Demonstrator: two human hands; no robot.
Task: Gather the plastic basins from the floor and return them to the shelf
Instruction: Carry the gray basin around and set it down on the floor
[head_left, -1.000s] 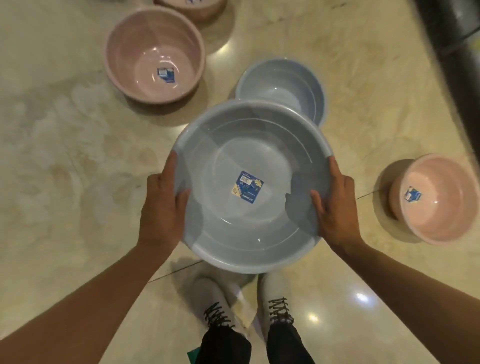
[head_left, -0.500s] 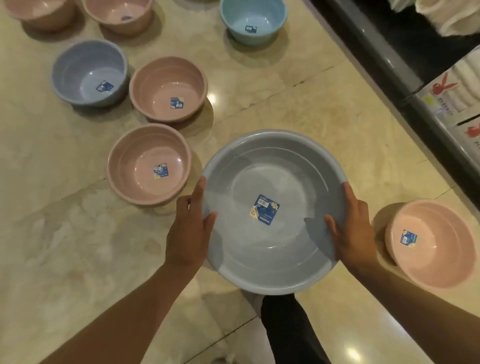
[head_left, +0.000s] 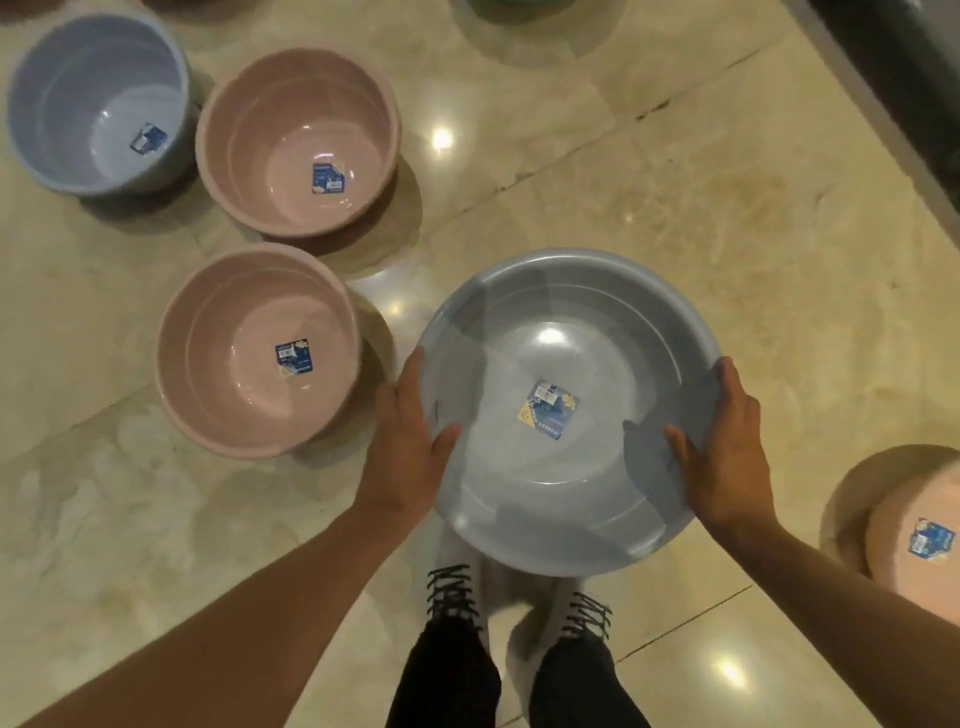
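Note:
I hold a large grey-blue basin level above my feet, a blue label stuck on its bottom. My left hand grips its left rim with the thumb inside, and my right hand grips the right rim the same way. On the floor to the left stand two pink basins, one near and one farther. A light blue basin sits at the far left. Another pink basin lies at the right edge, partly cut off.
The floor is glossy beige marble tile with light glare spots. A dark shelf base runs along the top right. The rim of another basin shows at the top edge. My white laced shoes are below the held basin.
The view has tilted down and moved forward: the shelf's goods and farther basins have left the frame, and the floor basins appear closer. Both hands keep the same grip on the grey-blue basin.

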